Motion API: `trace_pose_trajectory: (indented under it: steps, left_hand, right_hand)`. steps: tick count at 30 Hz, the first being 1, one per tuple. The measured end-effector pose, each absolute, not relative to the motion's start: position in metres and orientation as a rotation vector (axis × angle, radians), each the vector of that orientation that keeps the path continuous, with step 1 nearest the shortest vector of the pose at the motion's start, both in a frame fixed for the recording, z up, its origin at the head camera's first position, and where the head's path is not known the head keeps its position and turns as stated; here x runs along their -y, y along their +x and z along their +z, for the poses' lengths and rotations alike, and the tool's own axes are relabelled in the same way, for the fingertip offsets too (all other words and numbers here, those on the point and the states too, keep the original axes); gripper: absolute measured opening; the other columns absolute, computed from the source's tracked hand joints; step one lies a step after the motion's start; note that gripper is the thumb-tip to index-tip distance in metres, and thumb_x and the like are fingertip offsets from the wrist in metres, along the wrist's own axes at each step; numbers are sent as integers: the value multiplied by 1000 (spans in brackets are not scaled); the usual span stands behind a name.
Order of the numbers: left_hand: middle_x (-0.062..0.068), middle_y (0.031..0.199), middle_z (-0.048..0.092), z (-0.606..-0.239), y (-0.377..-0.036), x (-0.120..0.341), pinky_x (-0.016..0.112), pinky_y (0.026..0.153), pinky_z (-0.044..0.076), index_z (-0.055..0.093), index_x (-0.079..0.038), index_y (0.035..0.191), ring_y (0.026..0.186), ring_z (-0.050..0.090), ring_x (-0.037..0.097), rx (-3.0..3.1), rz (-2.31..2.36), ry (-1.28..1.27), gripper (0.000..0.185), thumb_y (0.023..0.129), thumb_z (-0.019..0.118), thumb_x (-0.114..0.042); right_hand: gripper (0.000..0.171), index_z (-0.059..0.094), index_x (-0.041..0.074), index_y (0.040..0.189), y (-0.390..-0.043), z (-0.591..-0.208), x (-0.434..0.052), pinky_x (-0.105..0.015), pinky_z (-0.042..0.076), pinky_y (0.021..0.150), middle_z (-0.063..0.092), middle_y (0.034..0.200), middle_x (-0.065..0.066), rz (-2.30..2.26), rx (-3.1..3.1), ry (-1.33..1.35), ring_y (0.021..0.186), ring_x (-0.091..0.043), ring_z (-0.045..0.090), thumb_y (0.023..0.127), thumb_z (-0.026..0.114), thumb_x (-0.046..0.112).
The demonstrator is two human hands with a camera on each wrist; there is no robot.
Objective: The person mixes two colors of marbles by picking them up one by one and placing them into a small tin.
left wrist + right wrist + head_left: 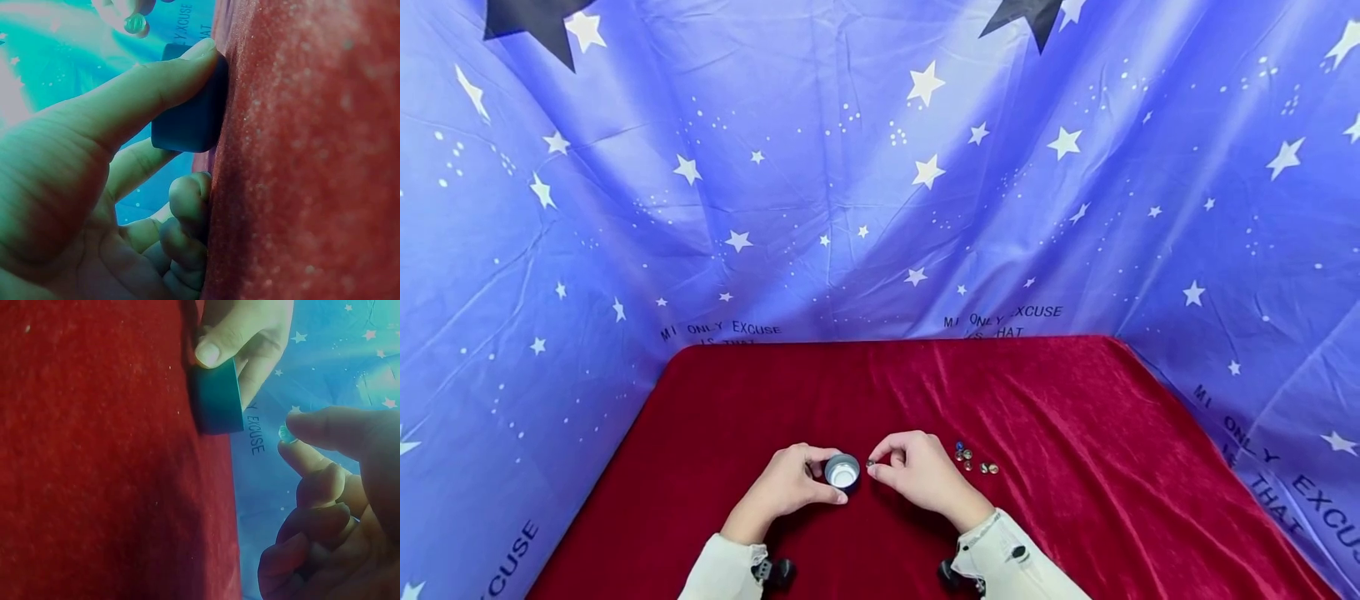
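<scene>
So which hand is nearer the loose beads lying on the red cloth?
Right. The right hand sits just beside the loose beads, pinching one bead; the left hand is farther off, gripping the small cup.

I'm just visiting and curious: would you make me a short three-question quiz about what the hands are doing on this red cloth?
1. True or false: the left hand grips the small round cup that stands on the red cloth.
2. What does the right hand pinch between thumb and fingertip?
A. a coin
B. a small bead
C. a key
3. Fill in: the loose beads lie on the cloth to the ____ of the right hand.

Key:
1. True.
2. B; the bead is beside the cup's rim.
3. Right.
</scene>
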State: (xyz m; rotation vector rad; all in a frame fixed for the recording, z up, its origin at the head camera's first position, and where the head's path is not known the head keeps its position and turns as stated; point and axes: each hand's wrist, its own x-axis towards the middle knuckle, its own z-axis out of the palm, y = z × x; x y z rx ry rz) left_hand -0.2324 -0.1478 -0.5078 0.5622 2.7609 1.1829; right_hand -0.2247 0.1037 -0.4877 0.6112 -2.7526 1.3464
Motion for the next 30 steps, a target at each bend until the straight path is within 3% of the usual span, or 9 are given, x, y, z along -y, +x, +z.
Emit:
trace_pose_trajectory:
  steps: [30]
  left_hand:
    - [-4, 80, 62, -505, -232, 149, 24, 67, 45, 80, -25, 113, 76, 55, 9, -2752, 1155, 558, 52, 65, 99, -31]
  right_hand:
    - [6, 80, 22, 91, -229, -495, -83, -22, 37, 44, 45, 48, 11, 1344, 2772, 589, 42, -3, 42, 86, 83, 24]
